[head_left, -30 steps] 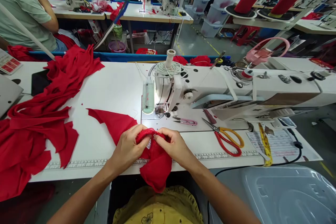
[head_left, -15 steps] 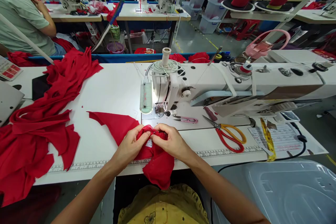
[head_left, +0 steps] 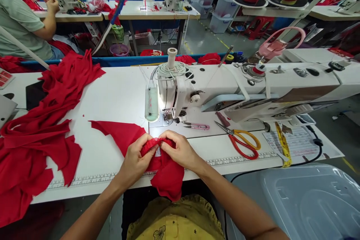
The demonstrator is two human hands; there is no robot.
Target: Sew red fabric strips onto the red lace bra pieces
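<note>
My left hand [head_left: 135,159] and my right hand [head_left: 180,150] pinch a red fabric piece [head_left: 165,174] between them at the near edge of the white table [head_left: 118,93]. A knitted red band runs along its top between my fingers, and a small white label shows just under it. The cloth hangs over the table edge toward my lap, and one flat corner spreads left on the table. The needle area of the white sewing machine [head_left: 225,82] lies just beyond my hands.
A heap of red cut fabric [head_left: 42,131] covers the table's left side. Pink thread snips [head_left: 197,126], red-and-yellow scissors [head_left: 243,142] and a yellow tape measure [head_left: 282,146] lie to the right. A clear plastic bin [head_left: 309,202] stands at lower right. Another person [head_left: 25,22] sits at back left.
My hands have stayed on the red band, with the fingers shifting slightly along it. The view has drifted a little; the person at the back left has reached an arm toward their machine.
</note>
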